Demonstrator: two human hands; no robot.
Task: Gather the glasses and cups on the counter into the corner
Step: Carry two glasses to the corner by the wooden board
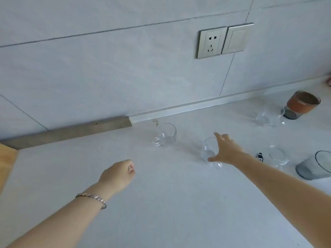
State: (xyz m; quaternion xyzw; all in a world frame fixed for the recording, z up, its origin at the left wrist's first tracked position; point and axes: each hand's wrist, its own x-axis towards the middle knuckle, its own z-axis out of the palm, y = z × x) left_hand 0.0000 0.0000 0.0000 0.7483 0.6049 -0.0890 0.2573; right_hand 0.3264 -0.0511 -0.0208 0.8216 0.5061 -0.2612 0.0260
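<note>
Because the pale worktop (pixel 161 203) is smooth and the glassware clear, a careless sweep could topple something. The smoked tumbler (pixel 315 165) and orange-banded cup (pixel 302 104) stand far right. The right hand (pixel 227 151), fingers spread, seems to cup a clear glass (pixel 209 151) mid-worktop without closing; another (pixel 165 135) stands beside the wall. The left hand (pixel 118 174) hovers curled, empty.

- A pale grey stone-look counter (pixel 161 203) runs along the tiled wall.
- On it stand a clear glass mug (pixel 165 134) near the wall and a clear glass cup (pixel 208 151) in the middle.
- To the right stand a clear tumbler (pixel 278 155), a grey smoked glass (pixel 315 165), a clear handled cup (pixel 266 117) and a brown-banded glass (pixel 300 104).
</note>
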